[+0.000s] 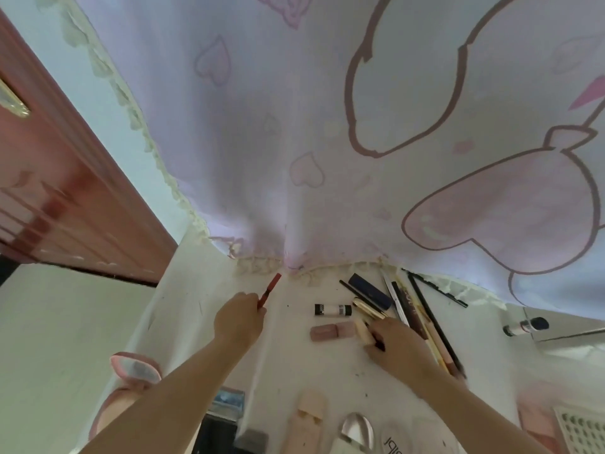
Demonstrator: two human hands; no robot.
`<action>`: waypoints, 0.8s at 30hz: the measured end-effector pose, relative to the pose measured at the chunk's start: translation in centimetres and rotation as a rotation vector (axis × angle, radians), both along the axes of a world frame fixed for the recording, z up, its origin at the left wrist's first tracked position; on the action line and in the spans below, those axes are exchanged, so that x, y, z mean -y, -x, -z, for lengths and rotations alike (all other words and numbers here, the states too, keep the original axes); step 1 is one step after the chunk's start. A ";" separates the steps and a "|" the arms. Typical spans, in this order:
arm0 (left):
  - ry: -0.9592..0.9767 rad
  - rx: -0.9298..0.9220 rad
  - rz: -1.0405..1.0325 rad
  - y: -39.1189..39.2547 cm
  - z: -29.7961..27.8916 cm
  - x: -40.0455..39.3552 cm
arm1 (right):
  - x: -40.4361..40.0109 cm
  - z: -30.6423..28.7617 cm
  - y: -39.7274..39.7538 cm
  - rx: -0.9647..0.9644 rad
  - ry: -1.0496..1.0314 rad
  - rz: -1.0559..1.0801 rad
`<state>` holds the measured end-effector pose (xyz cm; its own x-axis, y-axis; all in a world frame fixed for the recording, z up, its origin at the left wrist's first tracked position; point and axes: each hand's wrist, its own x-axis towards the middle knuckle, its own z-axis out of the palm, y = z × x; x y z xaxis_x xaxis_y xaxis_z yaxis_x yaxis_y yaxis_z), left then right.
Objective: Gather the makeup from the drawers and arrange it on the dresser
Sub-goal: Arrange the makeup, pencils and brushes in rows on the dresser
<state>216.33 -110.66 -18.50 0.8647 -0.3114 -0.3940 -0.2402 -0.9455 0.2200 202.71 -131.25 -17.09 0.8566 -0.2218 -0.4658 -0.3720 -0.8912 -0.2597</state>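
Observation:
My left hand point(240, 319) grips a slim red lip pencil point(270, 289) that points up toward the curtain hem. My right hand point(397, 347) holds a cream-coloured tube point(362, 329) over the white dresser top point(288, 365). Beside it lie a pink lipstick case point(332, 332), a small white bottle with black ends point(333, 309), a gold tube point(368, 308), a dark blue stick point(370, 290) and several pencils point(425, 309) in a fan.
A lilac curtain with hearts point(294, 126) hangs behind the dresser. At the right sits a mirror edge with a small bottle point(525, 326). Near the front edge lie a peach case point(307, 421), a silver-capped bottle point(357, 430) and a palette point(579, 427). A red-brown door point(49, 191) stands left.

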 end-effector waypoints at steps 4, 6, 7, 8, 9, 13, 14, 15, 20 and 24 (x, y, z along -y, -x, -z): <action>-0.068 -0.044 0.008 0.0 0.4 -0.1 | -0.9 0.6 -0.4 -0.048 0.117 0.018; -0.073 -0.058 0.002 0.0 0.5 0.0 | -1.2 1.0 -0.5 -0.050 0.138 0.024; -0.071 -0.065 -0.004 -0.1 0.5 0.2 | -1.3 1.2 -0.4 -0.048 0.137 0.033; -0.068 -0.071 -0.008 -0.1 0.5 0.4 | -1.3 1.3 -0.3 -0.040 0.132 0.044; -0.069 -0.071 -0.009 -0.1 0.4 0.5 | -1.3 1.5 -0.3 -0.017 0.121 0.069; -0.108 0.036 0.056 0.7 -0.4 0.7 | -0.7 1.1 0.5 0.135 0.039 0.179; -0.105 0.079 0.094 1.0 -0.8 0.8 | -0.4 0.9 0.7 0.206 0.009 0.207; -0.077 0.110 0.141 1.3 -1.2 1.1 | -0.1 0.5 1.0 0.280 -0.020 0.236; 0.230 0.052 0.527 4.0 -5.0 4.9 | 0.2 -2.9 1.1 0.534 -0.233 0.239; 0.270 0.093 0.659 5.9 -7.6 8.3 | -0.4 -5.9 0.8 0.630 -0.324 0.257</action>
